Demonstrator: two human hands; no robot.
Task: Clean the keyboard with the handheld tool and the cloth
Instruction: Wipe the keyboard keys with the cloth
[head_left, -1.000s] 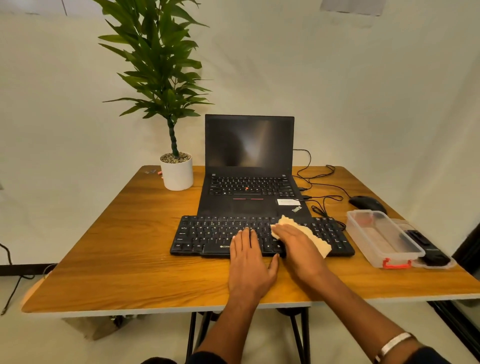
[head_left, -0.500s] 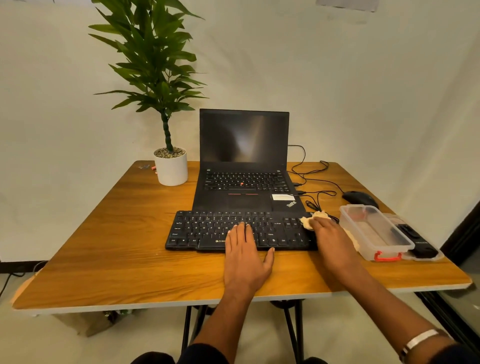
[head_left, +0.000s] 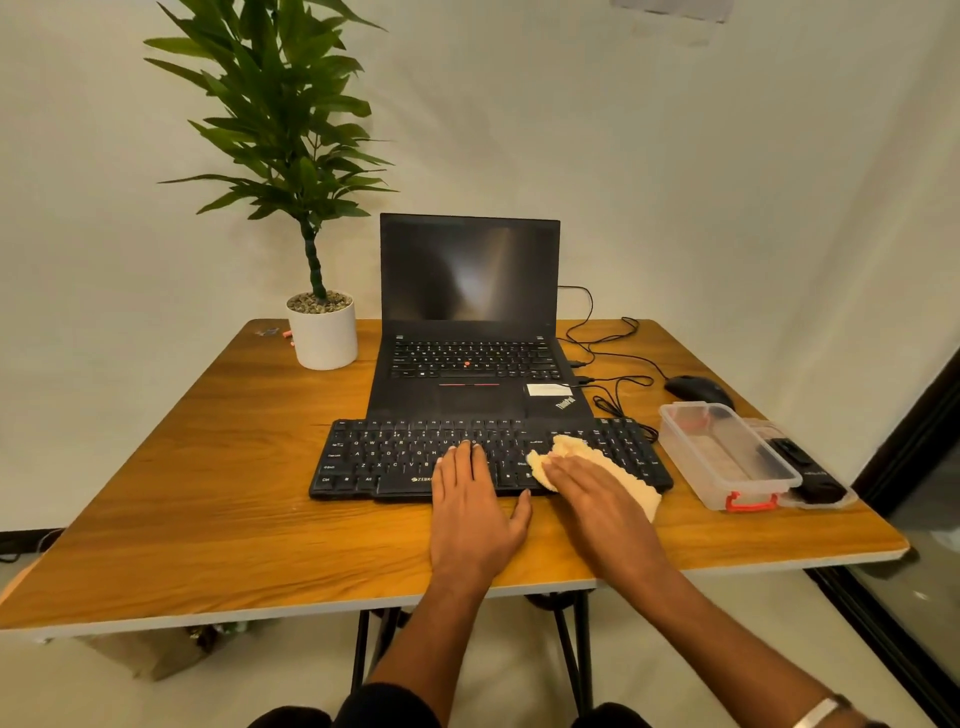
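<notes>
A black keyboard (head_left: 395, 457) lies on the wooden table (head_left: 208, 493) in front of a laptop. My left hand (head_left: 475, 512) rests flat on the keyboard's middle front, fingers together on the keys. My right hand (head_left: 597, 504) presses a pale yellow cloth (head_left: 579, 449) flat onto the right part of the keyboard; the cloth sticks out past the fingers and to the right of the palm. A black handheld tool (head_left: 808, 475) lies on a clear lid at the far right, away from both hands.
An open black laptop (head_left: 470, 322) stands behind the keyboard. A potted plant (head_left: 322, 332) is at the back left. A clear plastic box (head_left: 727, 457) with a red latch, a black mouse (head_left: 696, 389) and loose cables (head_left: 608, 358) sit on the right.
My right hand slid the cloth to the keyboard's right end, then back left onto the right part. My left hand stayed flat on the keyboard.
</notes>
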